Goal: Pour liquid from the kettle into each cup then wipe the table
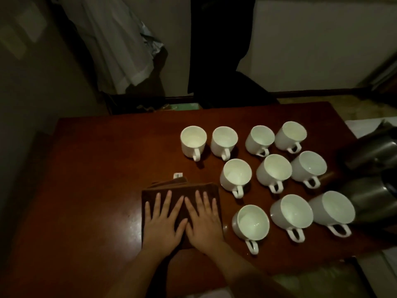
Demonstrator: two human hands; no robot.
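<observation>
A folded brown cloth [171,188] lies on the dark red-brown table [96,168], near its front edge. My left hand [163,220] and my right hand [204,220] press flat on it side by side, fingers straight and spread. Several white cups [236,177] stand in rows to the right of the cloth, handles toward me; their insides look pale, and whether they hold liquid is unclear. Two steel kettles stand at the right edge, one nearer [369,196] behind the closest cups and one farther back [373,151].
The table's left half [90,190] is bare wood. Behind the far edge hang light garments [120,44] and a dark one [217,44] against the wall. A white surface [363,127] borders the table at the right.
</observation>
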